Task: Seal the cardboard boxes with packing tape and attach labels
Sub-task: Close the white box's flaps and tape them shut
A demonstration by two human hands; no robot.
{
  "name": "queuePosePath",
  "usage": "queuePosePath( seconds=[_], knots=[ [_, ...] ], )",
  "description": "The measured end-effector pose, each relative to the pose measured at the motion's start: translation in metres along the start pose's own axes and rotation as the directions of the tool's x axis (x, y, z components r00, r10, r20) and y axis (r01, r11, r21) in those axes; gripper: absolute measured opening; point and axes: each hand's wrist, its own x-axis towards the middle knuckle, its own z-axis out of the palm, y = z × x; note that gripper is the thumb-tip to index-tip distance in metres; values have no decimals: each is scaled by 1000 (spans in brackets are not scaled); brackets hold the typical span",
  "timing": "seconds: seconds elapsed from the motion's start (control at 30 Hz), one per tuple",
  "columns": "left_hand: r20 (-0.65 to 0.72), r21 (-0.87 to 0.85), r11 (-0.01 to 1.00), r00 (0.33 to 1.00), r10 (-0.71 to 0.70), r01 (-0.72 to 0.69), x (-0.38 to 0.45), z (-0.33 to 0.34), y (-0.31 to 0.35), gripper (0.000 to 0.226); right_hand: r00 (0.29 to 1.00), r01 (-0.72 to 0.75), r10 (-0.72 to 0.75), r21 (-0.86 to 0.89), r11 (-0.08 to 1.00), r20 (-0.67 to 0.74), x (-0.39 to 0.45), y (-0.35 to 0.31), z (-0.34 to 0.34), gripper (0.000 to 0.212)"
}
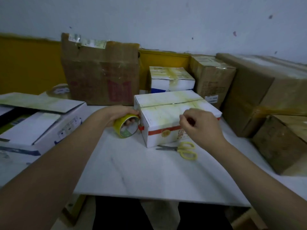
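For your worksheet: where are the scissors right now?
In the head view, the yellow-handled scissors lie on the white table, just before the white box, right of centre.

Glossy yellow tape roll [126, 126], matt white cardboard box [172, 113], rough brown cartons [101, 70], smooth pale table [132, 171]

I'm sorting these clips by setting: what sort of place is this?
Probably a small packing or shipping corner in a storeroom or home workshop. Brown cardboard boxes stand against the wall, the left hand holds a tape roll beside a white box, and scissors lie on the white table.
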Motion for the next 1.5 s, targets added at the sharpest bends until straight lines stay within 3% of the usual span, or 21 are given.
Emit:
queuePosePath(
  seconds=[0.07, 0.13, 0.23, 0.37, 0.5, 0.57, 0.63, 0.77, 0.9, 1.07, 1.23, 1.37, 1.43, 1.5],
  knots=[
    [-26, -41, 998, 999, 43, -44, 0, 5, -4, 28, 958, -59, 98, -151, 987, 269, -26, 21, 7, 23],
    [-23, -36, 996, 997, 79, -80, -1, 6, -7, 31, 880, -57, 116, -140, 989, 460, -43, 34, 15, 11],
    [48, -46, 995, 995, 89, -86, -4, 7, -12, 34, 852, -59, 102, -100, 993, 514, -50, 36, 13, 16],
    [216, -47, 998, 975, 46, -37, -11, 11, -17, 52, 798, -3, 160, -262, 965, 581, -53, 34, -12, 16],
    [298, -97, 995, 954, 34, -5, -14, 16, -13, 34, 718, 3, 207, -300, 954, 665, -42, 27, -74, 19],
    [321, -91, 996, 947, 29, 0, -17, 17, -11, 30, 726, -38, 209, -266, 963, 656, -30, 15, -104, 15],
    [351, -73, 997, 936, 28, -2, -20, 16, -8, 32, 783, -101, 171, -149, 984, 597, -14, 0, -114, 8],
    [373, -9, 1000, 928, -18, 23, -23, 17, 0, 33, 871, -250, 177, 103, 963, 459, 32, -35, -56, 18],
    [397, 103, 993, 912, -101, 65, -17, 11, 6, 40, 824, -537, 353, 413, 736, 443, 67, -77, 25, 31],
    [394, 198, 977, 906, -152, 78, -14, -1, 5, 40, 801, -587, 404, 441, 679, 443, 79, -66, 47, 52],
    [364, 201, 979, 930, -44, -32, -17, -9, -2, 37, 791, -590, 333, 499, 635, 512, 82, -55, 48, 62],
    [434, 33, 994, 897, 79, -103, -23, -16, -14, 32, 668, -709, 304, 455, 539, 679, 87, -60, 21, 83],
    [444, 8, 995, 892, 83, -97, -21, -18, -18, 32, 594, -724, 276, 353, 593, 756, 83, -64, -1, 92],
    [443, -9, 996, 893, 81, -86, -20, -17, -19, 32, 472, -726, 233, 225, 650, 851, 73, -70, -20, 99]
  ],
)
